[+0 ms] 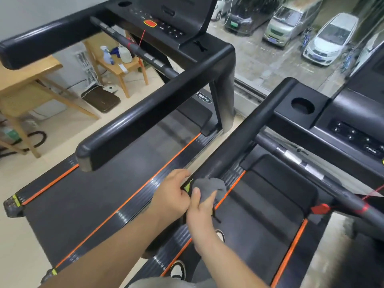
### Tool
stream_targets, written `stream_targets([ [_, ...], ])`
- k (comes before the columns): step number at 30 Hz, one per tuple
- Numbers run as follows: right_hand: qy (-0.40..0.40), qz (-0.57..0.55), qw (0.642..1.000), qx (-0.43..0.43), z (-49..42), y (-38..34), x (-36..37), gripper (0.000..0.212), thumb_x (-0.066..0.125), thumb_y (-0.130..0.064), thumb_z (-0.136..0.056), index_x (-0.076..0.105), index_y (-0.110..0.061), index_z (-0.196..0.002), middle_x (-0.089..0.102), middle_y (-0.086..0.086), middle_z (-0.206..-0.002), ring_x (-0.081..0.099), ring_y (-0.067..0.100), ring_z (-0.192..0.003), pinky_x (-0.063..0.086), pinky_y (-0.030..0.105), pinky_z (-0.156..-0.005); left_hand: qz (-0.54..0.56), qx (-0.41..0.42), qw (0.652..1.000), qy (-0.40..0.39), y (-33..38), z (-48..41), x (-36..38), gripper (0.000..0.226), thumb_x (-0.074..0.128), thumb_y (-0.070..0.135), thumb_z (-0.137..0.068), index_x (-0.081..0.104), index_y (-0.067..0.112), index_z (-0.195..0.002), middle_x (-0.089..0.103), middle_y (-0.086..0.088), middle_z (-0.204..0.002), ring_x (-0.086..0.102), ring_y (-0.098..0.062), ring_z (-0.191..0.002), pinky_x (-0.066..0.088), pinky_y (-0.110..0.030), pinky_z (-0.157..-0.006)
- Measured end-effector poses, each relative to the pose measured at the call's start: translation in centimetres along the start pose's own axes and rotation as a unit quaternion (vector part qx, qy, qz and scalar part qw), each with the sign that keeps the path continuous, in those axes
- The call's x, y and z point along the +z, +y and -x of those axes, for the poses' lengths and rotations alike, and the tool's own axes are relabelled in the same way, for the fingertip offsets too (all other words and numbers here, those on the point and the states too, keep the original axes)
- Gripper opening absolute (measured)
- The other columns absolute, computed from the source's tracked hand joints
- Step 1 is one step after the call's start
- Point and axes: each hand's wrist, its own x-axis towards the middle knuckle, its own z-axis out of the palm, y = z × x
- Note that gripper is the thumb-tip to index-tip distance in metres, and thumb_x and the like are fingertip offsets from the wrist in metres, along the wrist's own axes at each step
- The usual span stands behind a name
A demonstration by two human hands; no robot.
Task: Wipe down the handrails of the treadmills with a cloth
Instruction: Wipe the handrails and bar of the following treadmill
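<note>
Grips a bunched grey cloth in the right hand, thumb laid on top, fingers curled beneath. Presses the cloth over the near end of the black handrail, the left rail of the right-hand treadmill. Rests the left hand just beside, touching the cloth, fingers curled at the rail's end; cannot tell whether round rail or cloth. To the left, a second treadmill with a red button on its console. Beyond it, spray bottles on a small wooden table.
</note>
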Motion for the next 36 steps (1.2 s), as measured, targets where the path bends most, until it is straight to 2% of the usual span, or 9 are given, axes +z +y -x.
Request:
stream_targets([
  [3,-0.029,0.012,0.999,0.039,-1.3,-0.6,-0.8,0.089,0.042,-0.054,-0.104,-0.015,-0.016,-0.161,0.013,0.01,-0.169,0.02,0.024,-0.155,0.02,0.038,-0.124,-0.003,0.02,0.999,0.034,0.3,-0.6,0.1,0.058,0.042,0.003,-0.068,0.071,0.002,-0.118,0.068,-0.005,-0.123,0.058,-0.011,-0.116,0.03,0.001,-0.101],
  [7,0.023,-0.002,0.997,0.078,-6.9,-5.2,-2.4,0.094,0.041,-0.06,-0.102,-0.013,-0.012,-0.162,0.014,0.011,-0.169,0.026,0.031,-0.152,0.024,0.04,-0.121,-0.021,0.019,0.998,0.048,1.8,-2.0,-0.2,0.047,0.052,-0.013,-0.08,0.07,0.006,-0.119,0.06,0.01,-0.117,0.053,-0.003,-0.113,0.025,0.006,-0.096],
  [10,0.048,0.003,0.995,0.086,-10.6,-8.5,-4.5,0.097,0.042,-0.064,-0.101,-0.012,-0.012,-0.162,0.017,0.014,-0.168,0.028,0.035,-0.15,0.025,0.045,-0.121,-0.027,0.001,0.998,0.053,3.0,-3.1,0.2,0.048,0.051,-0.015,-0.083,0.069,0.01,-0.12,0.058,0.013,-0.116,0.048,0.006,-0.108,0.024,0.008,-0.09],
  [14,0.065,-0.038,0.994,0.083,-15.1,-11.5,-7.9,0.1,0.044,-0.068,-0.098,-0.008,-0.013,-0.163,0.02,0.012,-0.168,0.031,0.036,-0.148,0.028,0.045,-0.119,-0.03,-0.03,0.998,0.049,4.0,-3.9,1.4,0.047,0.048,-0.005,-0.091,0.065,0.014,-0.13,0.059,0.008,-0.136,0.053,-0.008,-0.123,0.02,0.009,-0.092],
  [18,0.089,-0.071,0.987,0.11,-17.0,-12.8,-9.0,0.107,0.045,-0.08,-0.088,0.001,-0.014,-0.161,0.028,0.013,-0.164,0.038,0.041,-0.141,0.036,0.058,-0.115,-0.039,-0.022,0.998,0.049,4.1,-3.5,2.1,0.047,0.05,-0.005,-0.092,0.064,0.012,-0.133,0.058,0.004,-0.141,0.051,-0.012,-0.129,0.017,0.009,-0.095],
  [23,0.097,-0.05,0.99,0.086,-14.8,-11.5,-7.7,0.096,0.036,-0.073,-0.096,-0.005,-0.019,-0.163,0.02,0.012,-0.168,0.03,0.04,-0.148,0.026,0.056,-0.121,-0.034,-0.036,0.998,0.05,2.6,-0.9,1.4,0.047,0.051,-0.007,-0.09,0.066,0.012,-0.131,0.06,0.004,-0.138,0.054,-0.011,-0.127,0.02,0.007,-0.098],
  [28,0.094,-0.027,0.995,0.033,-8.6,-7.8,-4.2,0.087,0.046,-0.056,-0.103,-0.005,-0.021,-0.164,0.013,0.01,-0.17,0.025,0.032,-0.151,0.022,0.042,-0.12,-0.039,-0.046,0.996,0.061,-0.2,2.2,-1.4,0.049,0.05,-0.012,-0.086,0.068,0.01,-0.126,0.058,0.012,-0.126,0.053,-0.004,-0.12,0.022,0.005,-0.099],
  [33,0.093,0.004,0.995,0.043,-2.2,-4.3,0.3,0.089,0.047,-0.054,-0.102,-0.005,-0.017,-0.164,0.014,0.02,-0.167,0.029,0.037,-0.149,0.026,0.044,-0.118,-0.033,-0.064,0.994,0.079,-3.8,5.8,-3.1,0.045,0.052,-0.007,-0.088,0.067,0.007,-0.128,0.064,-0.002,-0.132,0.055,-0.015,-0.125,0.024,0.002,-0.102],
  [36,0.088,0.065,0.993,0.046,1.9,-2.9,2.3,0.09,0.046,-0.052,-0.103,-0.008,-0.012,-0.163,0.015,0.024,-0.166,0.033,0.041,-0.145,0.032,0.046,-0.113,-0.004,-0.067,0.993,0.096,-5.0,7.8,-3.5,0.044,0.047,0.003,-0.086,0.068,0.007,-0.126,0.065,0.0,-0.128,0.058,-0.017,-0.123,0.03,-0.005,-0.106],
])
